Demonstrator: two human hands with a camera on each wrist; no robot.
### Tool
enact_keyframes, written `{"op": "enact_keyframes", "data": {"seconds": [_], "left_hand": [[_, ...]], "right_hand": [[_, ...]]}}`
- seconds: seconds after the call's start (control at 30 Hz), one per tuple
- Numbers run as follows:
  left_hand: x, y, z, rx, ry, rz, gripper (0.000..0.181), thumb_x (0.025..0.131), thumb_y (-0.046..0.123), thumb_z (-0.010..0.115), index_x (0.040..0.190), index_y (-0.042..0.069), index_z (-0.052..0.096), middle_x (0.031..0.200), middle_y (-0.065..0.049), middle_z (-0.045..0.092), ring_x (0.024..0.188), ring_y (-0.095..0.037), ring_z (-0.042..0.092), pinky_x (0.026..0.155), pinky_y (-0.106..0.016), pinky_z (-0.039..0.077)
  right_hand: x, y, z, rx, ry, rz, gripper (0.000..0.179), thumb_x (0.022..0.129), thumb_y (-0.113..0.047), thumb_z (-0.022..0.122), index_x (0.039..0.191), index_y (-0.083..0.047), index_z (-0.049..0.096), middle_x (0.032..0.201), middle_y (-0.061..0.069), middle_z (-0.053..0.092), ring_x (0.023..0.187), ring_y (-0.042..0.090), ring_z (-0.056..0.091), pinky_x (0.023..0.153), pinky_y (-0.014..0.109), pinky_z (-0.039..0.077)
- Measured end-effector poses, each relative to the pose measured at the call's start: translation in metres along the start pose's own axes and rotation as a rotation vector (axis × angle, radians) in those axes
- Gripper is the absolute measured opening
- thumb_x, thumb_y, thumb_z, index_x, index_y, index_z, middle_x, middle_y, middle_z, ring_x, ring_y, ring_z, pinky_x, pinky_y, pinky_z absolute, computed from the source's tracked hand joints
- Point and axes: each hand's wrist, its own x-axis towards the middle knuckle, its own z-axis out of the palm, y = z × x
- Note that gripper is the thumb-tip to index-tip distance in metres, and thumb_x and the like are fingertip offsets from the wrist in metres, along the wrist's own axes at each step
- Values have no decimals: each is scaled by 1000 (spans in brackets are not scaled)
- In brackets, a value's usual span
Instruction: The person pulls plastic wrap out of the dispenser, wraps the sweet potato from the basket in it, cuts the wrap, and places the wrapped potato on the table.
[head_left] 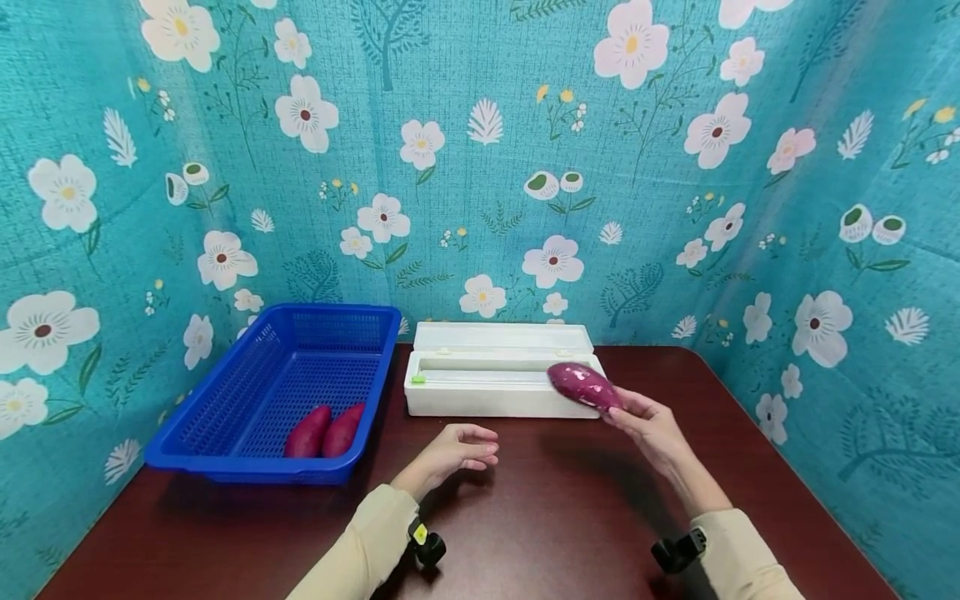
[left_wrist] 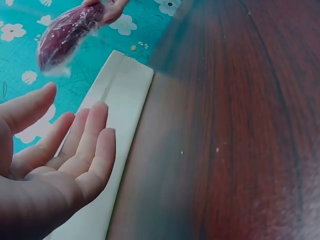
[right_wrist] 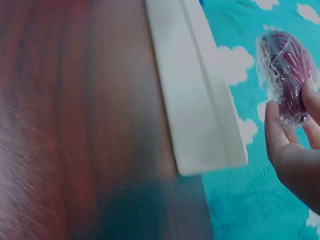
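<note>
A purple sweet potato [head_left: 583, 386] wrapped in clear plastic film is pinched at one end by my right hand [head_left: 654, 429], raised in front of the white box's right end. In the right wrist view, crinkled film covers the sweet potato [right_wrist: 287, 70], with thumb and fingertips on its lower part. My left hand [head_left: 453, 454] hovers over the table in front of the box, fingers loosely bent and holding nothing. The long white cling film box [head_left: 487, 403] has its lid [head_left: 502, 337] raised and a green slide cutter [head_left: 418, 380] at its left end.
On the left stands a blue plastic basket [head_left: 251, 468] with two reddish-purple sweet potatoes [head_left: 308, 433] at its near end. Dark reddish-brown wood makes up the table [head_left: 540, 517]. A teal flowered cloth [head_left: 465, 167] hangs behind it and along both sides.
</note>
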Motion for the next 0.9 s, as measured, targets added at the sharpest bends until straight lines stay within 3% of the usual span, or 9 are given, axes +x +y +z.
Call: {"op": "enact_keyframes", "data": {"seconds": [0.2,0.3,0.4,0.5,0.67,0.8,0.9], "left_hand": [[-3,1,2,2,-58,-11,37,85,2,57,113,-19,47,101,-31,58,78,-24,64,74,-38,50],[-4,0,2,14,-82,-20,35,86,3,56,112,-19,47,100,-32,58,78,-25,64,73,-38,50],[-4,-1,1,26,-95,-23,35,87,5,55,111,-19,48,98,-31,58,77,-25,64,72,-36,50],[-4,-1,-1,37,-101,-26,35,88,7,55,111,-19,48,97,-31,58,76,-23,65,71,-36,50],[-5,-3,-1,47,-125,-44,35,89,9,54,110,-19,49,93,-28,61,73,-22,64,70,-36,51],[-6,-3,1,55,-170,-53,36,90,9,52,111,-19,48,93,-28,61,74,-22,64,70,-35,51],[-6,-2,2,68,-191,-55,36,91,10,51,111,-19,48,94,-30,60,74,-22,65,70,-35,51]], "right_hand": [[4,-16,-29,202,144,8,30,86,10,49,94,-11,70,91,5,64,82,19,64,75,31,49],[3,-21,-44,247,248,44,28,84,11,52,89,-10,71,87,5,63,79,18,63,74,30,49],[3,-25,-58,224,353,87,28,81,12,54,84,-11,70,82,5,61,73,16,63,72,28,50],[6,-21,-69,88,466,128,27,77,12,59,82,-14,65,77,1,59,68,12,61,66,24,51],[16,-7,-82,-363,585,164,35,72,7,69,103,-3,55,80,-1,55,66,7,55,63,22,50],[22,3,-91,-762,598,153,49,72,1,70,115,9,48,97,19,52,85,23,48,65,27,48],[24,7,-97,-951,613,118,47,70,1,71,112,9,51,108,30,48,95,37,40,71,39,43]]}}
